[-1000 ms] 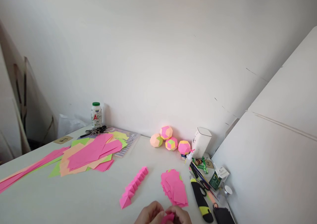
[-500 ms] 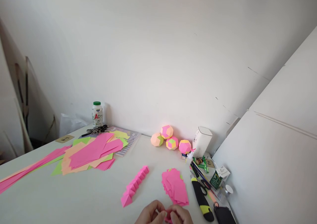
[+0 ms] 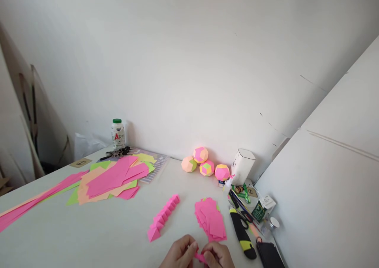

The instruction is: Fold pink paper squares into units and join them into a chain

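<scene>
Low in the view, my left hand (image 3: pixel 181 252) and my right hand (image 3: pixel 217 254) pinch a small pink piece of paper (image 3: pixel 200 257) between them. Fingers hide most of that piece, so its folds cannot be made out. Just beyond my right hand lies a loose pile of pink paper pieces (image 3: pixel 211 219), with bits of green showing beneath. Left of the pile runs a slanting row of folded pink paper units (image 3: pixel 164 217), nested one against another.
Large pink, peach and green sheets (image 3: pixel 112 179) cover the table's left part, near a white bottle (image 3: pixel 118 134). Paper balls (image 3: pixel 200 154) stand by the wall. Along the right edge are a black and yellow cutter (image 3: pixel 242 234), scissors (image 3: pixel 245 218), a glue bottle (image 3: pixel 227 186) and a black phone-like object (image 3: pixel 270 255).
Both hands still hold the pink paper, now a little farther apart, with more of it showing between the fingers. The whole view has shifted slightly.
</scene>
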Available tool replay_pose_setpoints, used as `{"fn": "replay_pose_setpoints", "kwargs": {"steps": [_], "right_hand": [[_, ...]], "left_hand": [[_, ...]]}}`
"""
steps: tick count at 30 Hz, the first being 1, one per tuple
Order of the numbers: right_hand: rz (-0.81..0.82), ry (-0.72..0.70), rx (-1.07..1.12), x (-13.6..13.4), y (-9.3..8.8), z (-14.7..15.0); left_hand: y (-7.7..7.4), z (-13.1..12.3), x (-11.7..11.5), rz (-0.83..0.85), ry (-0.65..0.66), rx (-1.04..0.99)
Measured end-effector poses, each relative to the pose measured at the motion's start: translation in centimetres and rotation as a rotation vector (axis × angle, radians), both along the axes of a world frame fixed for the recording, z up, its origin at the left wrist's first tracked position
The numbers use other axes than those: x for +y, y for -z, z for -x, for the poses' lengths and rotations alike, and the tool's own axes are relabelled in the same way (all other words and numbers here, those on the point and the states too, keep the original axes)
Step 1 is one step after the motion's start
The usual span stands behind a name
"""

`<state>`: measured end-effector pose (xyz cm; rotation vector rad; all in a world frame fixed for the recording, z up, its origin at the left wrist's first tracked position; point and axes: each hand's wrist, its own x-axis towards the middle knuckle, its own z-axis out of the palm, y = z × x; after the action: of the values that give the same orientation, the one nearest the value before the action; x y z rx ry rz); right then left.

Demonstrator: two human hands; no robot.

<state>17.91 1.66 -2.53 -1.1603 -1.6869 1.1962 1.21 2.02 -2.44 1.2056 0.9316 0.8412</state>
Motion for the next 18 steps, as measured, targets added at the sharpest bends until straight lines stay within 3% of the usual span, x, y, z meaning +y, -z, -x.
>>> {"fn": "replay_pose_setpoints", "kwargs": {"steps": [5, 18], "right_hand": [[-0.041, 0.007, -0.015, 0.0, -0.3, 0.0], [0.008, 0.015, -0.03, -0.4, -1.8, -0.3]], "left_hand": [[0.3, 0.1, 0.0, -0.019, 0.025, 0.057], [-1.6, 0.7, -0.5, -0.031, 0.058, 0.081]]}}
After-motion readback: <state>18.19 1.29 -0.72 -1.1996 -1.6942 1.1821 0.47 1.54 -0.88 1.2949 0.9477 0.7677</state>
